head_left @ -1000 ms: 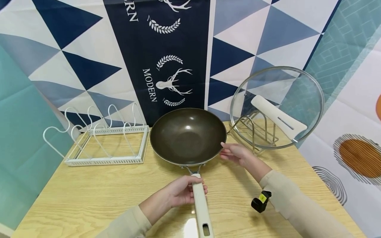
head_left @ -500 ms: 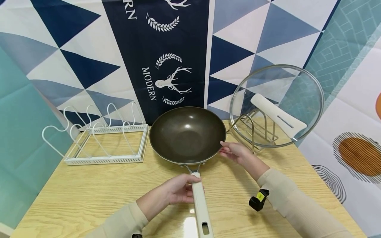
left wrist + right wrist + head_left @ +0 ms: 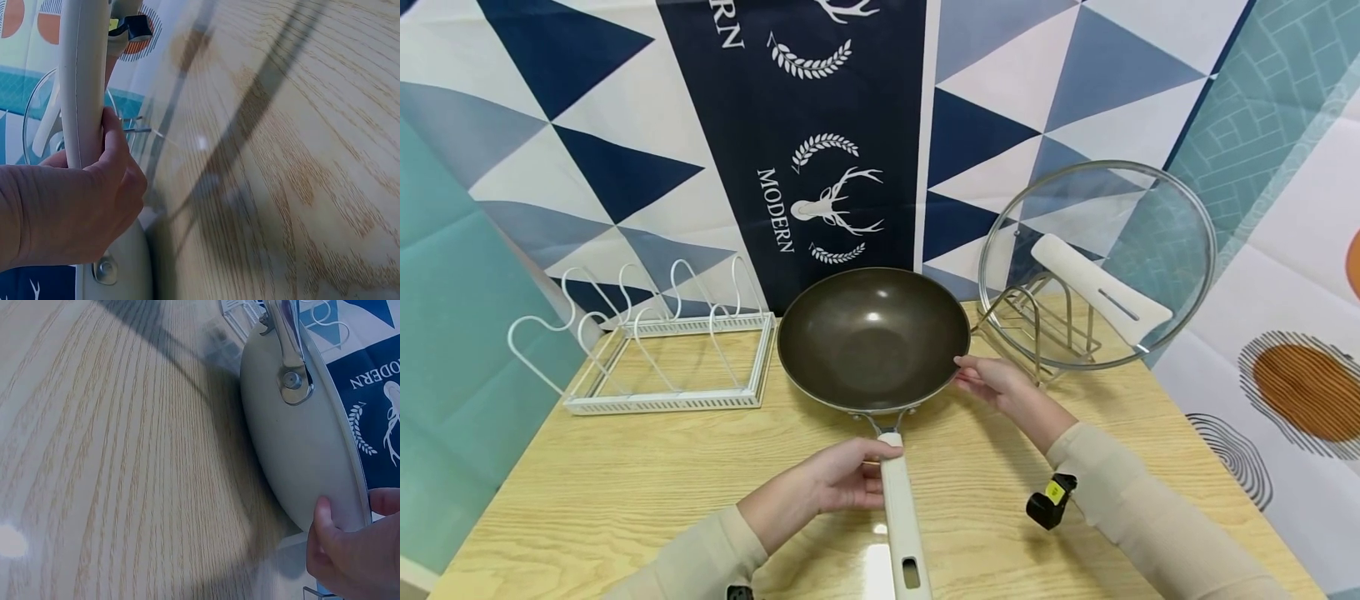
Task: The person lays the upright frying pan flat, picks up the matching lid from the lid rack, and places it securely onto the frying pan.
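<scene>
A dark-coated wok point(image 3: 876, 350) with a pale outside and a long cream handle point(image 3: 900, 508) sits on the wooden table, its handle toward me. My left hand point(image 3: 844, 483) holds the handle near the bowl, thumb over its top and fingers under it; the left wrist view shows this hand point(image 3: 87, 194) from the side. At the wok's right front rim, my right hand point(image 3: 992, 385) pinches the edge. In the right wrist view, a finger of that hand point(image 3: 359, 550) presses the pale outer wall point(image 3: 300, 450), with the thumb over the rim.
A white wire rack point(image 3: 662, 404) stands left of the wok. To the right, a glass lid point(image 3: 1097, 208) with a cream handle leans upright in a metal wire stand point(image 3: 1037, 333). A patterned wall covering point(image 3: 842, 108) rises right behind the table point(image 3: 647, 500).
My left hand and the handle's end have shifted slightly left, and the fingertips that showed past the handle's right side are now hidden. The right hand stays at the rim.
</scene>
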Available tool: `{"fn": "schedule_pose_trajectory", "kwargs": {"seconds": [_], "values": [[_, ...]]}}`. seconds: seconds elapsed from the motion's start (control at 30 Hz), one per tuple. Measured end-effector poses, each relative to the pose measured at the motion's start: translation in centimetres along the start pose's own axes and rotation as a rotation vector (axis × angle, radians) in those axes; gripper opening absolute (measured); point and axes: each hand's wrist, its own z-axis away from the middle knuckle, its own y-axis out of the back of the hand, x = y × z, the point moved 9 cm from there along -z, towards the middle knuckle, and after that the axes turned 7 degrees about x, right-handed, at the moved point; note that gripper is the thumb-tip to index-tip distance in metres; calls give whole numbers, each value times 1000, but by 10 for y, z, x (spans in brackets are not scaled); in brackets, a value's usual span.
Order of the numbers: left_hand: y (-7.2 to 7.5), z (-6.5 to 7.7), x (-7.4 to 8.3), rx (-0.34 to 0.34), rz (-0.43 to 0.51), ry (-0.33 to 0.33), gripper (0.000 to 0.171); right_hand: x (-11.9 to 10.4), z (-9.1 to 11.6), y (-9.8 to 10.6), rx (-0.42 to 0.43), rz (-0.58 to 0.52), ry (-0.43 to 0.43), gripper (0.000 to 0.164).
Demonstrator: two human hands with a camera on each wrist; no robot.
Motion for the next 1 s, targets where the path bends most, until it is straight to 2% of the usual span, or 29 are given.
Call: {"fn": "schedule_pose_trajectory", "kwargs": {"seconds": [0.27, 0.6, 0.7, 0.93, 1.0], "values": [[3, 0, 1, -16, -8, -2, 21, -1, 1, 0, -1, -12, -11, 56], [7, 0, 0, -32, 5, 1, 16, 0, 1, -2, -18, -47, -22, 59], [8, 2, 0, -44, -3, 1, 13, 0, 0, -1, -11, -41, -20, 54], [10, 5, 0, -61, -32, -2, 11, 0, 0, 1, -2, -47, -15, 15], [12, 5, 0, -60, -40, -1, 11, 1, -2, 0, -1, -46, -12, 14]]}}
